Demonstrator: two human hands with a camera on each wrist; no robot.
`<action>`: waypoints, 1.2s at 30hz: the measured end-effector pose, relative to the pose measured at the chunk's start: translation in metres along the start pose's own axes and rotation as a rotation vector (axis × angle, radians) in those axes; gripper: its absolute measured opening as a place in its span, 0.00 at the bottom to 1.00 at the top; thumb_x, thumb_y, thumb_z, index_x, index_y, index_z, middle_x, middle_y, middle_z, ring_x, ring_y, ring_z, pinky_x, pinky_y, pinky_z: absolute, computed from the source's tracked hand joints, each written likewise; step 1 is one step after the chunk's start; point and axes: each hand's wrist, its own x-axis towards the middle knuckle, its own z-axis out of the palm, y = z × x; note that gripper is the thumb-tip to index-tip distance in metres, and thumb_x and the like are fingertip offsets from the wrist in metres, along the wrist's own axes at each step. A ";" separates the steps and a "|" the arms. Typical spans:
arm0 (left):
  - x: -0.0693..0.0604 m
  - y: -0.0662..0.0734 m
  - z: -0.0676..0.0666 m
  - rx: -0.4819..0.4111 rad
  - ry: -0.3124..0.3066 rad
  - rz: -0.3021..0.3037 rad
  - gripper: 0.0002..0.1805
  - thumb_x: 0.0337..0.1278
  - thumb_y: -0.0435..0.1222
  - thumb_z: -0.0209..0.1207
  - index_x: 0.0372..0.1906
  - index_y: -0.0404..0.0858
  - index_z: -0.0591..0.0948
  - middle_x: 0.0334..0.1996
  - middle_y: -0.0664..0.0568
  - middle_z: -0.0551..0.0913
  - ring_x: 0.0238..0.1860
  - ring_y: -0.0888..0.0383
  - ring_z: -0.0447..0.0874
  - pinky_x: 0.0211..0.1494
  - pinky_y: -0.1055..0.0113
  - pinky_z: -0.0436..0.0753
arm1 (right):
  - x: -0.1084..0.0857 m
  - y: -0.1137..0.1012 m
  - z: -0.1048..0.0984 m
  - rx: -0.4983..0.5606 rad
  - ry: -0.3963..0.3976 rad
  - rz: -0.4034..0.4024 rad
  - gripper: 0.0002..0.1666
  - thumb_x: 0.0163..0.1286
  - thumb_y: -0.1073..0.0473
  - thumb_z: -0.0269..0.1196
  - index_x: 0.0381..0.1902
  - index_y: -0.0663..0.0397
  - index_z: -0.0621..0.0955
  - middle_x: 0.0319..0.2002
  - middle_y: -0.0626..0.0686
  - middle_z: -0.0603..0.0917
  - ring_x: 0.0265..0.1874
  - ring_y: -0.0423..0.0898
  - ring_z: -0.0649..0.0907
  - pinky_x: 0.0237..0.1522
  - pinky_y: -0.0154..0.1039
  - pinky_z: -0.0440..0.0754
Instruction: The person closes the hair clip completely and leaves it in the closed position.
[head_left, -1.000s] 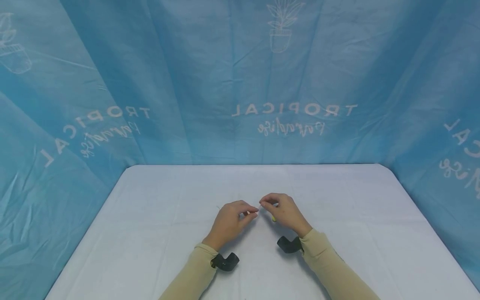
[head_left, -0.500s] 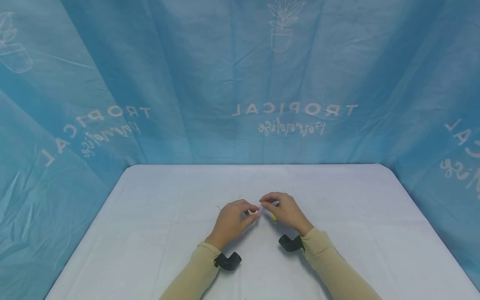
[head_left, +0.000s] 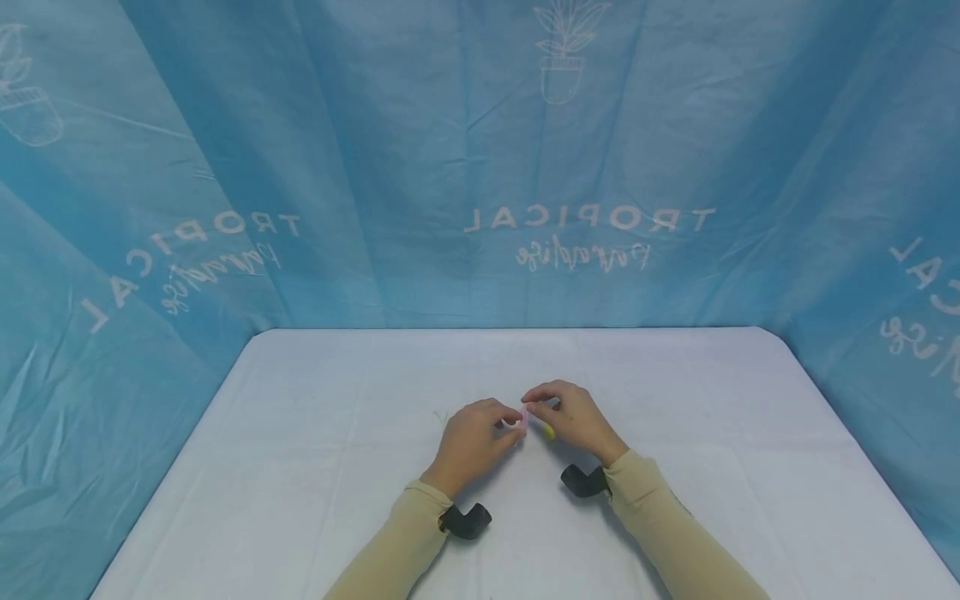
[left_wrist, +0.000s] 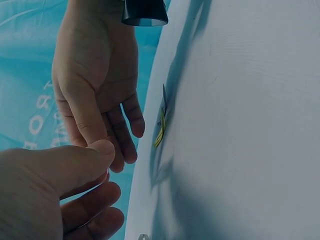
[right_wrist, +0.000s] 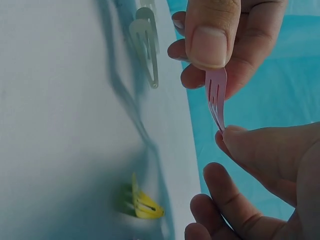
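Observation:
A pink snap hair clip (right_wrist: 216,95) is held between both hands. My left hand (head_left: 472,442) pinches its wide end between thumb and fingers. At the narrow tip, my right hand (head_left: 573,421) has its thumb and index finger pinched together. The clip looks slightly bowed in the right wrist view, and fingertips hide both its ends. On the white surface below the right hand, a yellow hair clip (right_wrist: 148,207) stands with its parts spread apart. A pale hair clip (right_wrist: 145,42) lies beyond, near the left hand, also spread apart.
The hands are over a white-covered table (head_left: 637,367). Blue curtains (head_left: 375,167) with mirrored lettering surround its back and sides. Dark curved pieces (head_left: 467,522) are worn at both wrists.
Both hands have shifted slightly to the right. The pink hair clip between the fingertips shows more plainly in the head view, and more of the yellow clip is visible.

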 end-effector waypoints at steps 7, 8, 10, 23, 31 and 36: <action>0.001 0.001 0.004 0.019 0.003 0.007 0.11 0.57 0.43 0.71 0.41 0.42 0.90 0.36 0.56 0.88 0.39 0.60 0.84 0.43 0.66 0.82 | 0.000 0.004 0.000 -0.069 0.000 -0.002 0.07 0.70 0.61 0.65 0.43 0.53 0.88 0.49 0.55 0.86 0.40 0.47 0.82 0.43 0.46 0.80; 0.001 0.002 0.004 0.022 0.004 0.008 0.12 0.56 0.43 0.71 0.41 0.41 0.90 0.37 0.56 0.88 0.39 0.60 0.84 0.44 0.65 0.82 | 0.000 0.004 0.000 -0.071 0.000 0.000 0.07 0.70 0.61 0.65 0.43 0.53 0.88 0.50 0.55 0.86 0.40 0.47 0.82 0.43 0.46 0.80; 0.001 0.002 0.005 0.029 0.006 0.007 0.12 0.56 0.44 0.72 0.41 0.41 0.90 0.37 0.56 0.88 0.41 0.59 0.84 0.45 0.65 0.82 | -0.001 0.005 0.000 -0.070 -0.002 0.003 0.07 0.69 0.62 0.65 0.43 0.53 0.88 0.50 0.55 0.85 0.40 0.47 0.82 0.43 0.47 0.80; 0.005 0.004 0.016 0.137 0.000 0.017 0.14 0.53 0.47 0.73 0.40 0.43 0.90 0.37 0.56 0.88 0.42 0.57 0.83 0.49 0.63 0.80 | -0.001 0.011 -0.002 -0.102 0.002 -0.071 0.07 0.69 0.65 0.64 0.42 0.56 0.88 0.47 0.57 0.86 0.43 0.53 0.84 0.49 0.53 0.79; 0.007 0.006 0.021 0.216 -0.003 0.031 0.14 0.53 0.49 0.72 0.40 0.45 0.90 0.38 0.56 0.88 0.42 0.57 0.82 0.46 0.60 0.78 | 0.000 0.015 -0.004 -0.142 0.020 -0.167 0.09 0.69 0.67 0.62 0.41 0.58 0.89 0.42 0.56 0.88 0.49 0.59 0.83 0.56 0.59 0.76; 0.008 0.008 0.023 0.245 -0.008 0.038 0.14 0.52 0.49 0.73 0.40 0.45 0.90 0.37 0.57 0.87 0.41 0.57 0.82 0.45 0.61 0.77 | 0.000 0.014 -0.003 -0.188 0.021 -0.158 0.08 0.68 0.68 0.64 0.39 0.58 0.89 0.41 0.57 0.87 0.48 0.59 0.83 0.56 0.60 0.75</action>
